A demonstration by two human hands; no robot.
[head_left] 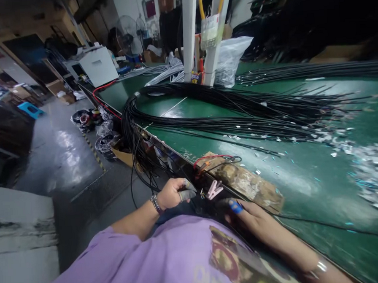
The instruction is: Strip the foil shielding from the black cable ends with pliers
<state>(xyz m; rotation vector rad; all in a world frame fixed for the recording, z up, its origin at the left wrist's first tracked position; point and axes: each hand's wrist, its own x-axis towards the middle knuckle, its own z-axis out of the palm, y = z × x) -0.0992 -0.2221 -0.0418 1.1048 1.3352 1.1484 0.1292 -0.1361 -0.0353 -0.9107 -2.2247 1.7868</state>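
Note:
My left hand, with grey coverings on the thumb and finger, is closed in a pinch at a black cable. Thin coloured wire ends stick out just beyond its fingertips. A pink clothespin sits at the table edge, between my two hands. To the right of it, my right hand has blue tape round a finger. Its fingers are bent together, and the tips fade into the dark, so what they hold is hidden. A worn wooden block lies just behind, with red and black leads on it.
Long bundles of black cable lie across the green table and hang over its left edge. Silvery and blue scraps are heaped at the right. A white post and a clear plastic bag stand at the back.

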